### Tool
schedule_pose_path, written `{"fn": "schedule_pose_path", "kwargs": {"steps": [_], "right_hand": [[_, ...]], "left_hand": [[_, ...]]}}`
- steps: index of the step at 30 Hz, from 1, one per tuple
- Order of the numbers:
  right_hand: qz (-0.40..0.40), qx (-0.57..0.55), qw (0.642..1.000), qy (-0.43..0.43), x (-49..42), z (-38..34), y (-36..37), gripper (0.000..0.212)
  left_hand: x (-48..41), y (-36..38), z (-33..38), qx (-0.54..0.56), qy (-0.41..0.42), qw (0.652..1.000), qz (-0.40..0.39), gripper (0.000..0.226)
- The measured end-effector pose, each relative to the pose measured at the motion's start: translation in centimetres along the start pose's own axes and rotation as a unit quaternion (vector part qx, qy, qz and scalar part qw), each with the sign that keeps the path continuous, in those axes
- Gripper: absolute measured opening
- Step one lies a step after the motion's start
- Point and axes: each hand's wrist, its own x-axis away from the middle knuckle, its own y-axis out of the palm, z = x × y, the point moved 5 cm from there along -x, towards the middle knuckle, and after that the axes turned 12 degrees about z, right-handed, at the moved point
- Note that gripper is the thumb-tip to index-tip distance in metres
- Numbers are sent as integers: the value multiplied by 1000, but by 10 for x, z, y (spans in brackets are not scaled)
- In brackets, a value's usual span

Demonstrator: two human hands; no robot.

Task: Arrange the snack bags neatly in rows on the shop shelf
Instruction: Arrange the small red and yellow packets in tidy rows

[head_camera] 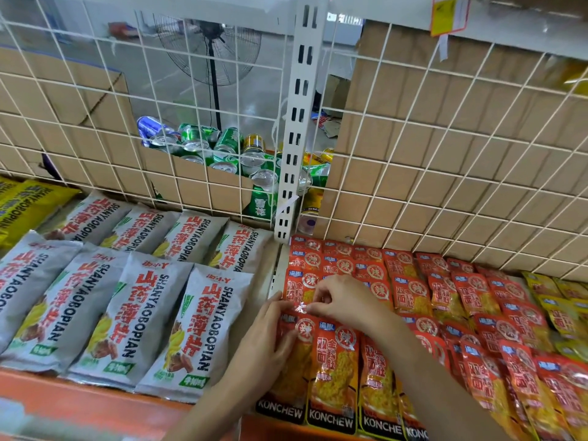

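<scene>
Wire mesh (pixel 445 154) backs the shelf (pixel 95 399). Behind the mesh I can see cardboard boxes (pixel 413 90), a standing fan (pixel 210 46) and a carton of drink cans (pixel 229 148).

From the head camera, I judge the job well along. On the left, the grey bags (pixel 127 313) lie in two tidy rows, overlapping like tiles, and they look finished. On the right, the red bags (pixel 445 297) also run in rows from the mesh to the front edge. Those nearest the mesh are straight, but farther right they sit skewed and partly blurred, so I would expect more straightening there. Yellow bags (pixel 556 300) at the far right look loosely piled, though that corner is too blurred to be sure.

Both hands are working at the left end of the red section. The left grip (pixel 270 338) lies flat on the front-left red bag (pixel 294 380), fingers nearly straight and reaching to its top edge, closed around nothing. The right grip (pixel 340 300) is just beyond it, its fingers curled and pinching the clear top seam of that same bag, where it tucks under the row behind. The bag sits at the front edge, just beside the grey bags.
</scene>
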Motion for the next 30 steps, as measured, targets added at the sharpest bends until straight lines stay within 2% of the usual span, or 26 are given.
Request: {"fn": "schedule_pose_path", "kwargs": {"steps": [5, 12, 23, 30], "right_hand": [[3, -59, 998, 30, 2, 0, 5, 14], [44, -147, 986, 65, 2, 7, 0, 13], [24, -112, 992, 57, -9, 5, -2, 10], [11, -128, 989, 77, -12, 8, -1, 7]], "left_hand": [[1, 0, -2, 4, 0, 1000, 5, 36], [2, 1, -3, 20, -11, 1000, 18, 36], [3, 1, 2, 13, -2, 1000, 15, 44], [4, 0, 3, 10, 2, 1000, 14, 46]]}}
